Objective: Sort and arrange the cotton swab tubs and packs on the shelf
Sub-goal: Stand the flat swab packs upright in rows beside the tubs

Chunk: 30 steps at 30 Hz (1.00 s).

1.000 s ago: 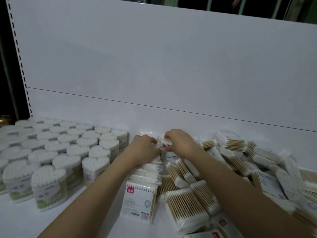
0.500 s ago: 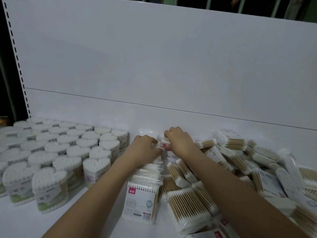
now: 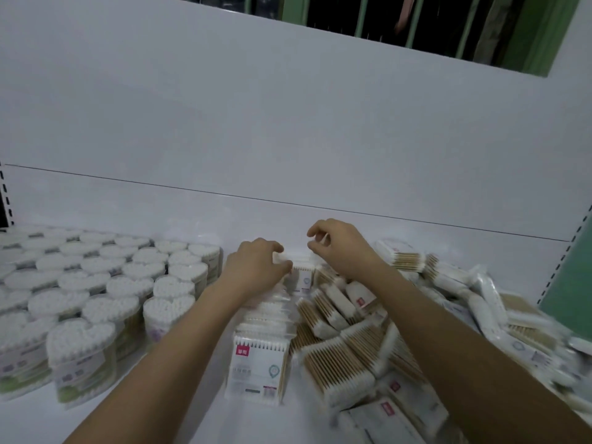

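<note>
1. Head view: white shelf (image 3: 198, 421) w/ tall white back panel (image 3: 288, 123); both bare forearms reached in from the bottom edge toward the back.
2. L hand (image 3: 256, 270) lay at the far end of an upright row of packs (image 3: 266, 318), fingers curled over the top of the rearmost packs, thumb side toward the center. Looked like a grip on those pack tops, tho the exact contact was partly hidden by the hand itself.
3. R hand (image 3: 339, 248) was raised just above the packs, well clear of them; fingers loosely curled, thumb & forefinger close together, nothing visible between them.
4. Front pack of the row (image 3: 256, 370) stood upright, label w/ red square facing the camera, white swab tips along its top edge.
5. R of the row: loose heap of packs (image 3: 416, 331) w/ wooden sticks, lying tilted & overlapping, running to the right edge; R forearm crossed over it.
6. L side: heart-shaped tubs (image 3: 96, 293) stood upright in tidy rows, white tips up, just beside each other; a bare strip of shelf separated them from the pack row.
7. Dark barred opening (image 3: 416, 24) above the panel, green frame.
</note>
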Motion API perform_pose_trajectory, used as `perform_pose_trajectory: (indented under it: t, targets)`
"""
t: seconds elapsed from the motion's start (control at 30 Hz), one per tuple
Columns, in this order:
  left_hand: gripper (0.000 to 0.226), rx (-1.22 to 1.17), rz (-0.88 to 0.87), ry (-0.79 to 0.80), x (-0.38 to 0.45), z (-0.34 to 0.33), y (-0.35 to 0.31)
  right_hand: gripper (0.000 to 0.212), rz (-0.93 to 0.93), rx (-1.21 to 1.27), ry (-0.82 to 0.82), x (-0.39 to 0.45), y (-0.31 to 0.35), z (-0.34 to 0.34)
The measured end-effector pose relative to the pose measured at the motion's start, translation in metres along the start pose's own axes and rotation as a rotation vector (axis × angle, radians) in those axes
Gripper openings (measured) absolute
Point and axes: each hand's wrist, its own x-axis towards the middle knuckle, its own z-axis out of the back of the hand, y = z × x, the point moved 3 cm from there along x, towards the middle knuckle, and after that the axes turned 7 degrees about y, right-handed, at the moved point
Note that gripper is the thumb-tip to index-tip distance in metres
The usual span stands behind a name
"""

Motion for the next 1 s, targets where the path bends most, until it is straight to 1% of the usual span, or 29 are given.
perform_pose_trajectory:
  t: [0.1, 0.23, 0.43, 0.47, 0.53, 0.63, 0.8, 0.87, 0.9, 0.93, 1.0]
  targets:
    - [0.042, -0.011, -0.083, -0.033, -0.005, 0.007, -0.031, 0.013, -0.060, 0.094, -0.056, -0.026, -0.003, 0.033]
    - [0.035, -0.065, -0.176, -0.038, -0.013, 0.004, -0.089, 0.011, -0.149, 0.175, -0.020, -0.062, -0.025, 0.069]
    - [0.026, -0.072, -0.152, 0.009, -0.017, -0.033, -0.142, 0.014, -0.256, 0.119, -0.029, -0.107, -0.084, 0.097]
    - [0.026, -0.048, -0.159, 0.017, -0.016, -0.042, -0.149, 0.015, -0.264, 0.107, -0.033, -0.114, -0.094, 0.100]
    - [0.034, 0.036, -0.194, 0.028, -0.012, -0.060, -0.162, 0.016, -0.269, 0.134, -0.057, -0.127, -0.111, 0.105]
    - [0.042, 0.154, -0.219, -0.016, -0.004, -0.081, -0.180, 0.016, -0.247, 0.178, -0.073, -0.145, -0.129, 0.114]
    - [0.038, 0.411, -0.224, -0.039, 0.009, -0.103, -0.199, 0.016, -0.167, 0.217, -0.043, -0.172, -0.147, 0.112]
    - [0.035, 0.478, -0.242, -0.148, 0.008, -0.101, -0.203, 0.017, -0.156, 0.254, -0.051, -0.181, -0.151, 0.112]
    - [0.032, 0.437, -0.267, -0.244, 0.005, -0.095, -0.204, 0.017, -0.158, 0.280, -0.063, -0.184, -0.153, 0.113]
    - [0.028, 0.349, -0.299, -0.348, 0.000, -0.087, -0.207, 0.016, -0.165, 0.326, -0.077, -0.188, -0.155, 0.116]
    - [0.024, 0.148, -0.452, -0.550, -0.015, -0.069, -0.212, 0.015, -0.202, 0.523, -0.092, -0.192, -0.159, 0.121]
